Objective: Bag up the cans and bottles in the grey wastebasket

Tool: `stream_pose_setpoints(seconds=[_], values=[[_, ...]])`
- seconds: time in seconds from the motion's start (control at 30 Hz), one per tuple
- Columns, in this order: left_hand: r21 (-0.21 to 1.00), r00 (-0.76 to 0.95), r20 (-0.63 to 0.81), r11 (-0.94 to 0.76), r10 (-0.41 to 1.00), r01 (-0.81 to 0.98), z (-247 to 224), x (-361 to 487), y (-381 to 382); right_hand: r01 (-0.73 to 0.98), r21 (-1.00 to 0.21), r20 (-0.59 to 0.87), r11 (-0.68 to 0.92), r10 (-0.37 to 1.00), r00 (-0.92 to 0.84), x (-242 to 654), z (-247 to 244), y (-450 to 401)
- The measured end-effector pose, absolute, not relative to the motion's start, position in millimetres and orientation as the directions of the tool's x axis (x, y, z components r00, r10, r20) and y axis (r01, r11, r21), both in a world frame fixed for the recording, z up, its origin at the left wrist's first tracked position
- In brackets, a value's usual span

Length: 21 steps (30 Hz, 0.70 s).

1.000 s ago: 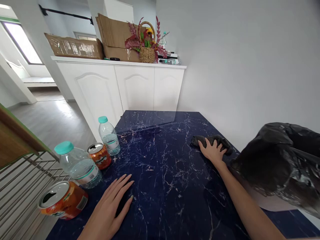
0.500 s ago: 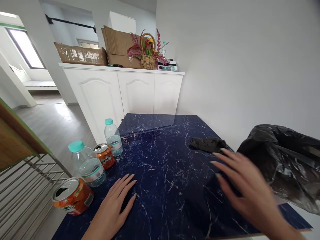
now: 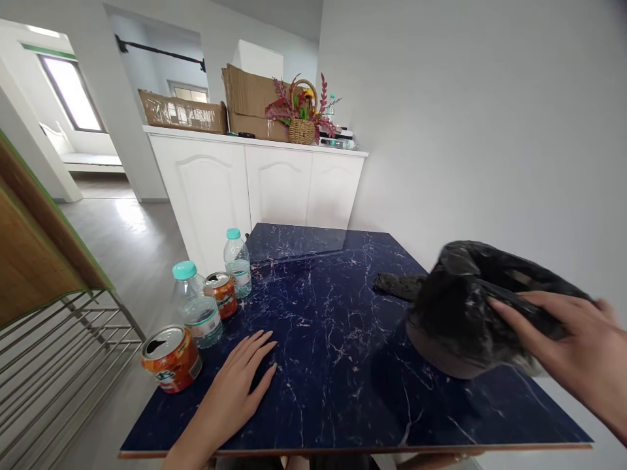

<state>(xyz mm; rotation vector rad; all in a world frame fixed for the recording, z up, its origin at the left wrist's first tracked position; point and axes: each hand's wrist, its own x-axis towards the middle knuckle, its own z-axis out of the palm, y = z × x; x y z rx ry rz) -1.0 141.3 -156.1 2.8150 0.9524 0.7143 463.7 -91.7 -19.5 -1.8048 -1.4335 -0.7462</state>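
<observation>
My right hand (image 3: 573,333) grips the near rim of a trash can lined with a black plastic bag (image 3: 455,320), at the table's right side. Its thumb lies on the near side, while the other fingers are partly hidden over the rim. On the dark blue marbled table (image 3: 323,378), my left hand (image 3: 240,382) rests flat with its fingers stretched out. Nearest to it stand an open orange soda can (image 3: 171,362) and a clear bottle with a teal cap (image 3: 200,310). Behind these are another orange can (image 3: 223,297) and a second teal-capped bottle (image 3: 238,267).
A bundled black plastic bag (image 3: 398,285) lies just left of the trash can. To the left is a metal rack (image 3: 93,339) below a wooden panel (image 3: 44,248). A white cabinet (image 3: 274,189) at the back carries cardboard boxes (image 3: 257,108) and a flower basket (image 3: 302,130).
My right hand has moved right and closed on the trash can's rim. The can has shifted left, onto the table's right part. My left hand stays flat; the view has turned slightly.
</observation>
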Motion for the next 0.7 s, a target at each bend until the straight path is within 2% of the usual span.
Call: stream_pose_setpoints(seconds=[0.07,0.23,0.33,0.4,0.47,0.6,0.7], values=[[0.225,0.702,0.398,-0.805,0.591,0.55,-154,-1,140,0.977,-0.178,0.818,-0.119,0.534,0.214,434,-8,-68],[0.225,0.706,0.384,-0.802,0.595,0.554,-144,-1,134,0.939,-0.26,0.764,0.223,0.643,0.059,380,9,-13],[0.226,0.711,0.375,-0.802,0.595,0.553,-138,-1,130,0.902,-0.297,0.727,0.313,0.687,0.001,361,7,2],[0.218,0.717,0.365,-0.803,0.594,0.554,-136,-1,127,0.898,-0.319,0.706,0.303,0.708,0.012,351,-2,1],[0.207,0.717,0.366,-0.804,0.593,0.558,-136,-2,124,0.882,-0.392,0.675,0.263,0.733,0.081,345,-19,-7],[0.17,0.724,0.387,-0.816,0.571,0.552,-128,-5,113,0.733,-0.648,0.544,0.206,0.799,0.257,347,-74,-26],[0.123,0.74,0.39,-0.827,0.548,0.548,-99,-3,102,0.594,-0.788,0.399,0.16,0.867,0.297,365,-120,-29]])
